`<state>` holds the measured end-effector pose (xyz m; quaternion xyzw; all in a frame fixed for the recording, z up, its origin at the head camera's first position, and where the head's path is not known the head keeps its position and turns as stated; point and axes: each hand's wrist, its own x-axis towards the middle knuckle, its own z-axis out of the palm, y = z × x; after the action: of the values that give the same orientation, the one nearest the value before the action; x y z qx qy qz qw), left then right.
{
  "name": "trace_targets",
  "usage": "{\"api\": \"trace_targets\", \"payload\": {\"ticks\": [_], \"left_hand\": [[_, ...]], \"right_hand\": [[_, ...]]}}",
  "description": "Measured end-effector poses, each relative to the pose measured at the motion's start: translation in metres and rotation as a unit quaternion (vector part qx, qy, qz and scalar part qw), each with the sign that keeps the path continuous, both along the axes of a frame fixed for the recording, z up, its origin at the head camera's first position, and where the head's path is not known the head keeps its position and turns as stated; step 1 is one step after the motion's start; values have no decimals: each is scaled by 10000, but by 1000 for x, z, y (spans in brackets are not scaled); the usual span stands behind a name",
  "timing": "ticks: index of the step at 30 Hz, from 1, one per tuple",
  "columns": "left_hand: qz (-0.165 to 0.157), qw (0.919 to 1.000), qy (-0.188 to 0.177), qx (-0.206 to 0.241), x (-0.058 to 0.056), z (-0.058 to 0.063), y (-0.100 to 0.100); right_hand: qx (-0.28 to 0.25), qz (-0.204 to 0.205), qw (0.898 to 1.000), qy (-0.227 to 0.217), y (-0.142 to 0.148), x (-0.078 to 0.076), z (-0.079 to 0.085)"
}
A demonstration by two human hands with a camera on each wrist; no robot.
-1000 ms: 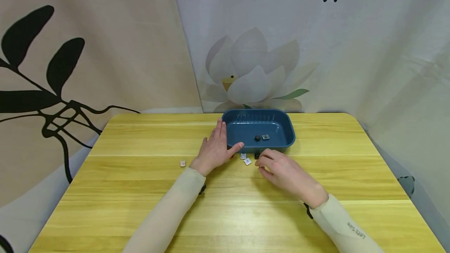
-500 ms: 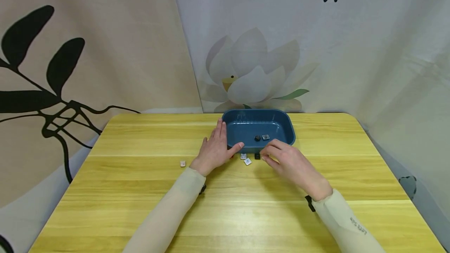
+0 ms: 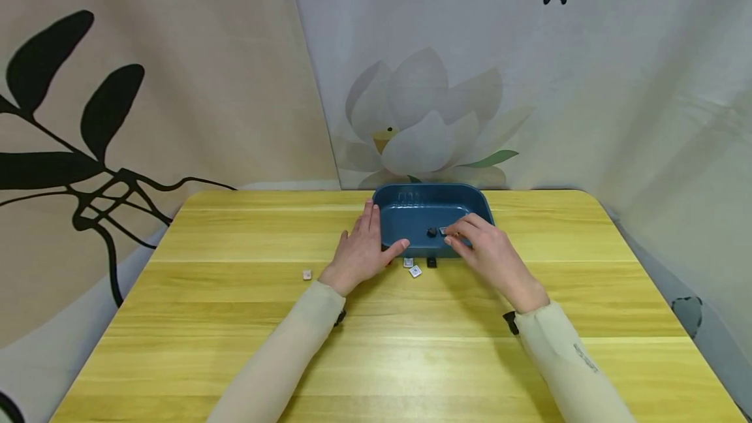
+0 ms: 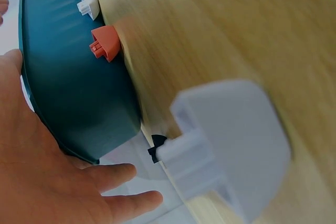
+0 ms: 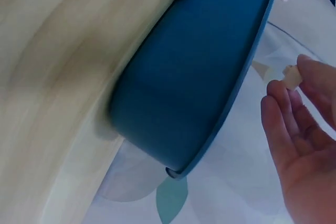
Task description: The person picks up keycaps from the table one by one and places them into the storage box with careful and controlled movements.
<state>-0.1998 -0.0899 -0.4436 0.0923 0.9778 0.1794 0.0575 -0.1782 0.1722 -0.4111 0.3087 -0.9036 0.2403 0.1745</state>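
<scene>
My left hand (image 3: 364,250) rests with straight fingers against the left side of a blue tray (image 3: 405,214), thumb by its front rim. Over the tray's right front part, my right hand (image 3: 493,253) pinches a small cream keycap (image 5: 292,77) between thumb and fingertips. Inside the tray lie a black keycap (image 3: 431,232) and a white-grey keycap (image 3: 443,231), the latter partly behind the right fingertips. Along the tray's front wall are two white keycaps (image 3: 415,271), a black keycap (image 3: 431,262) and a red keycap (image 4: 107,42), mostly covered by the left thumb in the head view.
A single pale keycap (image 3: 307,275) lies on the wooden table (image 3: 376,364), left of the left wrist. In the left wrist view a white keycap (image 4: 231,140) looms large. Behind the table's far edge hangs a printed curtain (image 3: 235,83).
My right hand has moved up from the table before the tray to over its right front part, carrying the cream keycap; the black keycap in front now shows fully. The left hand stays put.
</scene>
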Motion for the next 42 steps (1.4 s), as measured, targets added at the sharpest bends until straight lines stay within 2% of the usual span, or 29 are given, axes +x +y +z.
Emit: {"api": "trace_targets", "payload": {"ticks": [17,26,34,42], "left_hand": [[-1,10000,-22,-41,0,-1,-1],[-11,10000,-37,-74,-1,-1,-1],[-68,10000,-8,-61,-1,-2,-2],[-51,10000,-20,-21,0,-3,-3]], "right_hand": [[10,-663,9959,-621,-5,-38,3],[126,-789,9938,-773,-16,-55,3],[285,-1109,9858,-1226,-27,-69,-4],[406,-1218,9784,-1621,-33,-78,-11]]}}
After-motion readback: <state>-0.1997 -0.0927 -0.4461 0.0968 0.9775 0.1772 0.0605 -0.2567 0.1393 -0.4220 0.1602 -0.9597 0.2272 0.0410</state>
